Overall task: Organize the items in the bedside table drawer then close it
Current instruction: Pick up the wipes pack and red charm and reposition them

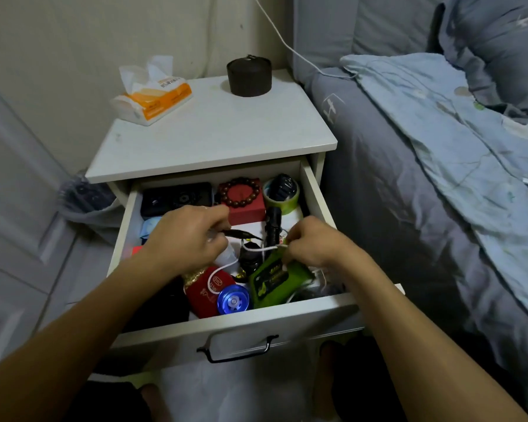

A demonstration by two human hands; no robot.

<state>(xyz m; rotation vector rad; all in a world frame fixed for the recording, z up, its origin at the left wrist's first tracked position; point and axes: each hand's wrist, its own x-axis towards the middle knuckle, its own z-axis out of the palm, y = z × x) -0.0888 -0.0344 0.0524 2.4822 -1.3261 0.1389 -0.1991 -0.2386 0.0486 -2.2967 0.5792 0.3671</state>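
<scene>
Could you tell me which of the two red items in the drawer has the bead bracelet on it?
The red box at the back; the bracelet lies on top. The red pouch near the front carries none.

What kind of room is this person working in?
Most likely a bedroom. A bed with grey sheets and a blue quilt stands right beside a small white bedside table, whose open drawer is full of small personal items. A tissue pack sits on the tabletop.

You have one open drawer (pixel 226 325), and in it one bead bracelet (pixel 240 192) on one red box (pixel 247 208), one tape roll (pixel 282 197), one flashlight (pixel 272 225), one green pouch (pixel 276 280), one blue yo-yo (pixel 233 300) and one black case (pixel 176 197). Far on top stand one tissue pack (pixel 153 97) and one dark jar (pixel 249 75).
</scene>
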